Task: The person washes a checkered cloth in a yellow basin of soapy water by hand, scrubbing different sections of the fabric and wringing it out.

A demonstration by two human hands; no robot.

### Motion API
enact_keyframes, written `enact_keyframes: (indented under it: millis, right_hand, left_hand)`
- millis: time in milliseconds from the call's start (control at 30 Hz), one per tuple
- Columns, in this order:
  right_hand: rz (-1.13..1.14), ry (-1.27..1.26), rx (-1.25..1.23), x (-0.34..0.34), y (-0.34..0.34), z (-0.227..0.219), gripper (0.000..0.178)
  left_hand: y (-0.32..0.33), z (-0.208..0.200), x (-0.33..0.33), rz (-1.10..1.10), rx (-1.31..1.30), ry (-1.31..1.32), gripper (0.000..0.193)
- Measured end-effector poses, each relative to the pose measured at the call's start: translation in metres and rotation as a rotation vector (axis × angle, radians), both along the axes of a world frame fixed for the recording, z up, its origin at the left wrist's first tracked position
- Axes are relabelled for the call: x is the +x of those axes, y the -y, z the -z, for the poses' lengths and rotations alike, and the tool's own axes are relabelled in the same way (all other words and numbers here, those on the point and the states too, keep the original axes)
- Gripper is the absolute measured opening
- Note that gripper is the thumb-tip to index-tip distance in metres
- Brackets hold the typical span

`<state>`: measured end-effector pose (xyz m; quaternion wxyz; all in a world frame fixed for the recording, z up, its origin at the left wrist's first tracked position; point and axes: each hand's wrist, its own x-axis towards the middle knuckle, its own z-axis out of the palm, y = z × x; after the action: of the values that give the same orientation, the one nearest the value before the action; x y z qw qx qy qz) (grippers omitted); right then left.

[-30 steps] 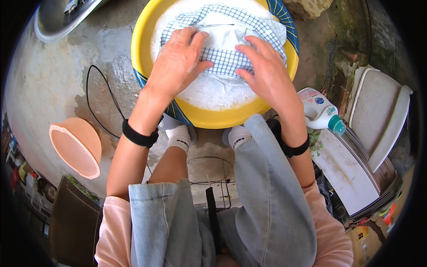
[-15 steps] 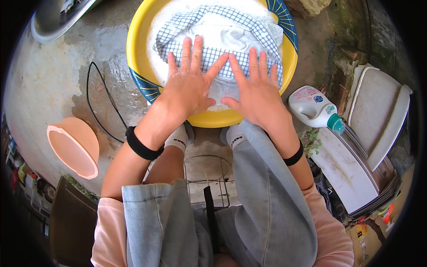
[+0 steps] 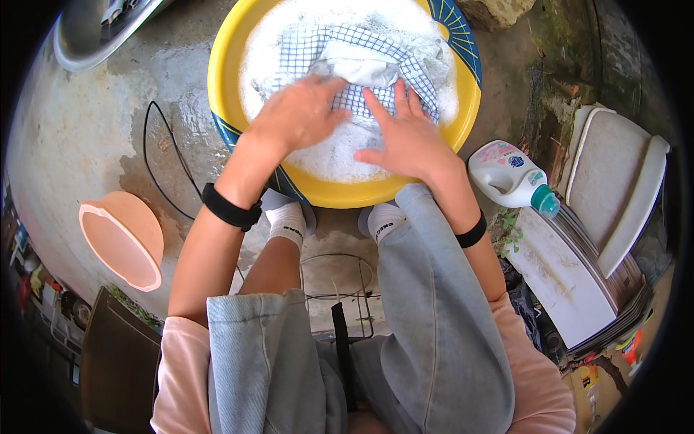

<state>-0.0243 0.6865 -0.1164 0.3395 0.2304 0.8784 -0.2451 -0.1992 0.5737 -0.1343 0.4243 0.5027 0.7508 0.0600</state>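
A checked white-and-dark-blue cloth [image 3: 376,99] lies wet among white suds in a large yellow basin [image 3: 465,123]. My left hand [image 3: 298,112] is over the cloth's near left part. Its fingers are smeared by motion, and whether they grip the fabric does not show. Beside it, my right hand [image 3: 412,141] rests open on the near right of the cloth, fingers apart and thumb stretched toward the left. Foam covers much of the water, so what lies underneath is hidden.
A white detergent bottle [image 3: 506,173] with a green cap lies to the right, by stacked boards [image 3: 557,267]. At the left are a peach plastic basin [image 3: 123,239] and a black cable [image 3: 146,141]. A metal bowl [image 3: 94,47] stands far left; a rock [image 3: 499,11] lies beyond the yellow basin.
My left hand has gone from flat and spread to blurred, its fingers turned inward. My right hand has shifted slightly. The cloth is more bunched, and more foam shows around it.
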Motion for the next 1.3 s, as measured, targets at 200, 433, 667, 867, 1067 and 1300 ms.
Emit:
enact_keyframes:
  millis: [200, 433, 667, 867, 1067, 1300]
  right_hand:
    - [0.151, -0.041, -0.05, -0.013, -0.039, -0.019, 0.048]
    - [0.01, 0.054, -0.107, -0.044, -0.038, -0.05, 0.032]
    - [0.069, -0.958, -0.275, -0.088, -0.046, 0.022, 0.024]
    - [0.374, -0.518, -0.721, -0.076, -0.07, 0.017, 0.02]
    - [0.78, -0.591, -1.037, -0.046, -0.068, 0.003, 0.021]
    - [0.875, -0.615, -0.921, -0.029, -0.053, -0.013, 0.015]
  left_hand:
    - [0.003, 0.012, -0.038, -0.23, 0.352, -0.412, 0.014]
    - [-0.01, 0.023, -0.029, -0.119, 0.145, -0.454, 0.048]
    - [-0.014, 0.01, -0.044, -0.384, 0.305, 0.337, 0.055]
    - [-0.006, -0.01, -0.047, -0.541, 0.403, 0.628, 0.058]
    - [0.001, 0.001, -0.047, -0.296, 0.277, 0.121, 0.047]
    - [-0.011, -0.017, -0.023, -0.636, 0.24, 0.285, 0.039]
